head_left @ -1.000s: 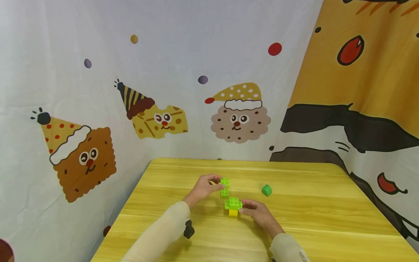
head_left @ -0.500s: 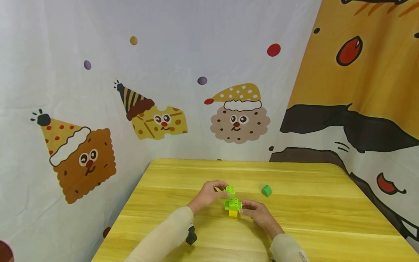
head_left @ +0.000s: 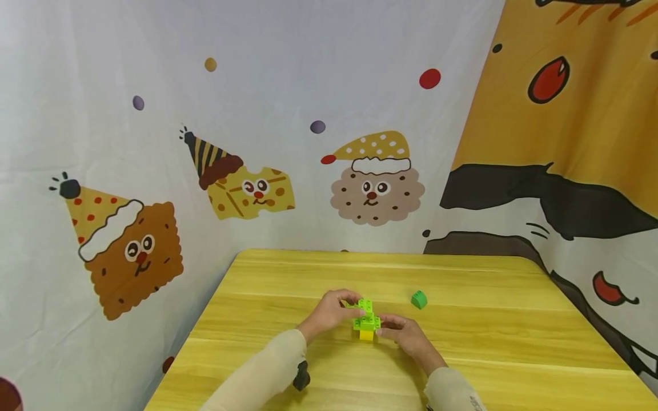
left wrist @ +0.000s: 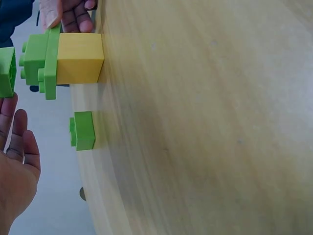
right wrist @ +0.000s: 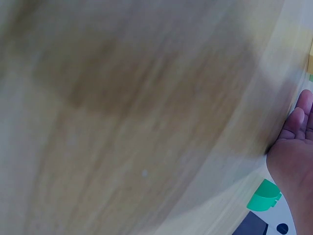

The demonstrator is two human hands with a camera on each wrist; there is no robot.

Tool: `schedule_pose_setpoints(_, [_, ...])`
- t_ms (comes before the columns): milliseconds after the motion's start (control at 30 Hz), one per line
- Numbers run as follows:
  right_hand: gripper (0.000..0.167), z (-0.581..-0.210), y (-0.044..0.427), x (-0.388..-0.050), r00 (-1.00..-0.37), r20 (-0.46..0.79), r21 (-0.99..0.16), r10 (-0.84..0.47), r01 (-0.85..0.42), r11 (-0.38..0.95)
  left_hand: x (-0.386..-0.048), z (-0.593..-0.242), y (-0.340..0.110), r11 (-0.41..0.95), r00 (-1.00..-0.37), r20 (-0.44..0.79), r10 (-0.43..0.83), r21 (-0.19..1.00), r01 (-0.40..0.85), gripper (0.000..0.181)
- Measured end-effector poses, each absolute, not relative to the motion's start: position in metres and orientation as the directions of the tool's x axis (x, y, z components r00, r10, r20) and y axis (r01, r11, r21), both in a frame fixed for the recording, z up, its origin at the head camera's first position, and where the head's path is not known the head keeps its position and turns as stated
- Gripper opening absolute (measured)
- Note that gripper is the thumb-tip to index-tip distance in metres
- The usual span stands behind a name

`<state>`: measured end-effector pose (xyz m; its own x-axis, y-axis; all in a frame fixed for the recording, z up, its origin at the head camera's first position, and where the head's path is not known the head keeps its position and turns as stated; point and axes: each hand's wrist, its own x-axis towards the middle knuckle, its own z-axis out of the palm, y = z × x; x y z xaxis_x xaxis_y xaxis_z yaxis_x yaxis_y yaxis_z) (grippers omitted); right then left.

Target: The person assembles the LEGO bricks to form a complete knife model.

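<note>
My left hand pinches a light green block at its fingertips. In the left wrist view a small gap separates this block from the studs of a stack. That stack has a yellow block at its base, a flat green plate across it and a green block on top. My right hand grips the right end of the plate between thumb and fingers. Another light green block stands on the table, mostly hidden behind the left fingers in the head view.
A darker green curved block lies farther back on the wooden table, right of the stack. Behind the table hangs a cloth printed with cartoon figures. The table's far edge runs along its foot.
My left hand has lifted one light green block from beside the other and brought it rightward and nearer, over the stack. The right hand and the stack have stayed in place.
</note>
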<state>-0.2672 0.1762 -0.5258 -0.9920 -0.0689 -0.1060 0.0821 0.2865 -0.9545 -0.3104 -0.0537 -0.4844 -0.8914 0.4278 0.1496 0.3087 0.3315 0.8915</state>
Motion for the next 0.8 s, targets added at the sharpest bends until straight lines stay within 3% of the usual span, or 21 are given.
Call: schedule_pose_setpoints(800, [0.044,-0.5252,0.1772,-0.2656,-0.989,-0.111,-0.958,-0.096,0.081,0.275,-0.3038,-0.4913,-0.0499,0.357,-0.898,0.108,0.428,0.892,0.277,0.026])
